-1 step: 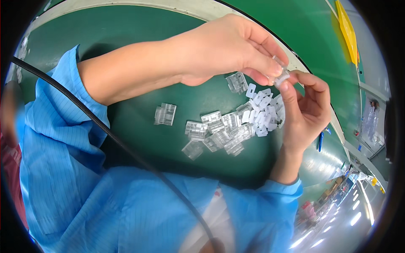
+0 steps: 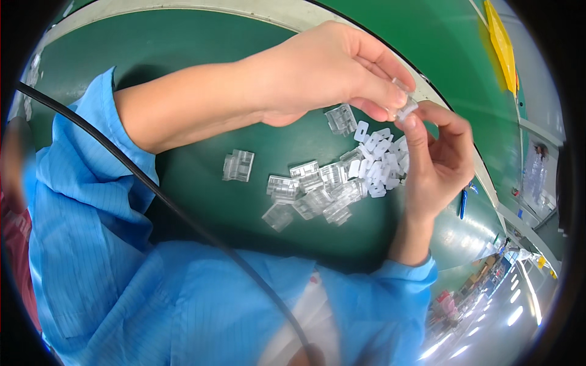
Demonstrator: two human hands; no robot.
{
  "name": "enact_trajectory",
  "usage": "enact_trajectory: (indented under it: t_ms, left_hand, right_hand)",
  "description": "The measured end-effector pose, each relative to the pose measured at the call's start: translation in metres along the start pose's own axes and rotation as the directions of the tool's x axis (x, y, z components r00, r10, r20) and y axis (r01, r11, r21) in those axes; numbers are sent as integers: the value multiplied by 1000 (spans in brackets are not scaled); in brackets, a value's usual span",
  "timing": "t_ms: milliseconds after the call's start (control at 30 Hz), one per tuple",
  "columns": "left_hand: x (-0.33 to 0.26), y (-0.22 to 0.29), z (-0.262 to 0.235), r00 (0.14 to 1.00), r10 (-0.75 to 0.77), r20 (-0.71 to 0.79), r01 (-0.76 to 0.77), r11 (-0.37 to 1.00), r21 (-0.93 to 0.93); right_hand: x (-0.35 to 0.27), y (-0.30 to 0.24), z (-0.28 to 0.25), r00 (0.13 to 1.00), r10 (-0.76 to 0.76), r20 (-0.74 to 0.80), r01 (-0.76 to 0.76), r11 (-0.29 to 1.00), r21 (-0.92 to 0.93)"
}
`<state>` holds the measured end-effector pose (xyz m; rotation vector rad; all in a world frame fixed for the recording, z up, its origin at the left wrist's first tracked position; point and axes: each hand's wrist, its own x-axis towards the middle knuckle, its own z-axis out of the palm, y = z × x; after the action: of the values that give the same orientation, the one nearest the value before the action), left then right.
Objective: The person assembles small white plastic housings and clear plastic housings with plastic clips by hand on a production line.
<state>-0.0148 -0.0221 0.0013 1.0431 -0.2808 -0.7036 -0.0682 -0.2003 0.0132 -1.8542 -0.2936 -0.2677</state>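
Observation:
A clear plastic piece (image 2: 405, 107) is raised over the far right part of the green work surface. My left hand (image 2: 342, 70) pinches it between thumb and fingers. From the other side, the thumb and forefinger of my right hand (image 2: 441, 160) close on its near end. A whitish bit shows there; whether it is a separate part I cannot tell. Below my hands lies a heap of small white plastic plates with slots (image 2: 378, 161), partly hidden by my right hand. Several clear plastic housings (image 2: 317, 198) are piled beside it.
One clear housing (image 2: 238, 166) lies apart on the left, another (image 2: 341, 119) under my left hand. A black cable (image 2: 140, 174) crosses in front of my left sleeve. A blue pen-like thing (image 2: 464, 204) lies to the right, near the pale table edge (image 2: 488, 183).
My right hand has shifted very slightly to the left, still at the clear piece. Otherwise the scene looks the same.

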Motion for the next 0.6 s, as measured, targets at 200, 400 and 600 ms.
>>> enact_trajectory:
  t_ms: [200, 400, 600]
  left_hand:
    - [0, -6, -1, 997, 12, -73, -23, 989, -149]
    - [-3, -4, 0, 999, -17, -38, 11, 990, -141]
    - [-5, 0, 3, 996, 75, -55, -70, 994, 86]
  right_hand:
    - [0, 1, 4, 999, 54, 3, -54, 998, 16]
    - [1, 3, 3, 999, -30, 26, 30, 1000, 6]
    - [7, 7, -3, 970, -222, 104, 241, 940, -242]
